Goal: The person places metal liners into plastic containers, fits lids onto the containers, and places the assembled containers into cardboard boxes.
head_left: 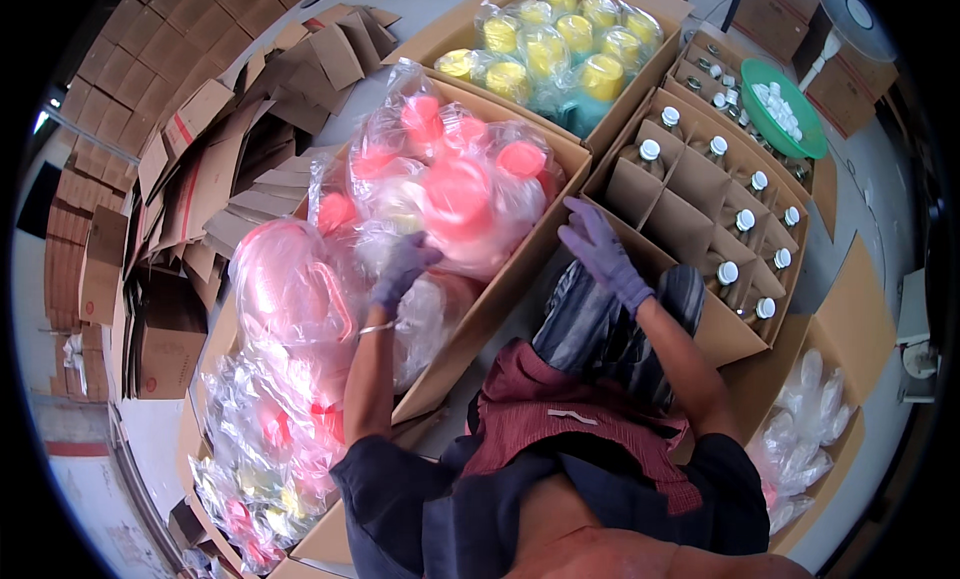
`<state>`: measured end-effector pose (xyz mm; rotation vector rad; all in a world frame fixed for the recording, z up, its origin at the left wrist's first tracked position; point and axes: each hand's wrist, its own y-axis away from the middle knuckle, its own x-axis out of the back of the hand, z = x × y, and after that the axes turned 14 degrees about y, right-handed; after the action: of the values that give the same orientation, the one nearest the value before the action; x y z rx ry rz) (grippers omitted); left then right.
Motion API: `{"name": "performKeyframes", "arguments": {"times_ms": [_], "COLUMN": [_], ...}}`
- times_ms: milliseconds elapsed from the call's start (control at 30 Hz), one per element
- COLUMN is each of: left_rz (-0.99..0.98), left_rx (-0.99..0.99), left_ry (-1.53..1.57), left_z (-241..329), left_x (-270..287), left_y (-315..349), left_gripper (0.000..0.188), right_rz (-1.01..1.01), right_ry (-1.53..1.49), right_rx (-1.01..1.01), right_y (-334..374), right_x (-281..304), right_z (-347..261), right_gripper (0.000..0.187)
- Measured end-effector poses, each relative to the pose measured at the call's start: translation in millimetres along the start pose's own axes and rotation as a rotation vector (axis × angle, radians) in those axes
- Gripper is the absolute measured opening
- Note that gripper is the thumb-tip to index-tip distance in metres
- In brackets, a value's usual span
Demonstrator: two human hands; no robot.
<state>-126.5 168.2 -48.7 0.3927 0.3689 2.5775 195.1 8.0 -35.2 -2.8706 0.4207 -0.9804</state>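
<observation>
My left hand (405, 269), in a purple-grey glove, is closed at the lower edge of a clear-bagged pink plastic container (460, 204). Motion blurs that container's red-pink lid. Around it, several more bagged pink containers (290, 289) fill a long open carton (525, 259). Some have red lids, and one shows a looped handle. My right hand (597, 249), gloved alike, is empty with its fingers stretched apart, between this carton and a divided carton (690, 324). Glass bottles with white caps (728, 272) stand in several of the divided carton's compartments.
Behind sits a carton of bagged yellow-lidded containers (545, 54). A green basin (785, 104) of white caps rests on another bottle carton at the right. Flattened cardboard (200, 169) is heaped at the left. An open carton of clear plastic pieces (805, 429) stands at the lower right.
</observation>
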Motion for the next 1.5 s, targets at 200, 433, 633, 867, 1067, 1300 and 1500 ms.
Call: {"name": "performKeyframes", "arguments": {"times_ms": [200,433,633,867,1067,1300,1500], "left_rz": [0.382,0.187,-0.478,-0.217,-0.398,-0.859,-0.801], "left_rx": [-1.094,-0.93,-1.071,-0.697,-0.486,-0.088,0.136], "left_ry": [-0.702,-0.381,-0.553,0.204,0.798,1.153,1.178], "left_z": [127.7,71.1,97.7,167.7,180.8,179.7,177.0], "left_x": [18.7,-103.6,-182.5,-169.7,-201.4,-294.3,-315.0], "left_y": [116.2,103.2,26.7,-20.3,-75.1,-73.6,-56.2], "left_gripper": [0.018,0.04,0.033,0.032,0.051,0.062,0.055], "right_rz": [-0.205,-0.224,0.219,0.437,0.076,0.371,0.269], "right_ry": [-0.7,-1.314,-0.499,-0.398,0.21,0.189,0.458], "right_rx": [-0.387,-0.161,-0.118,-0.001,0.054,-0.124,0.134], "right_y": [-13.4,-44.0,8.4,88.2,236.7,153.0,32.3], "right_x": [23.5,135.4,216.5,170.9,88.5,238.3,216.1], "right_z": [5.9,13.6,32.6,-10.4,12.7,1.1,-60.8], "right_gripper": [0.058,0.072,0.043,0.09,0.098,0.044,0.026]}}
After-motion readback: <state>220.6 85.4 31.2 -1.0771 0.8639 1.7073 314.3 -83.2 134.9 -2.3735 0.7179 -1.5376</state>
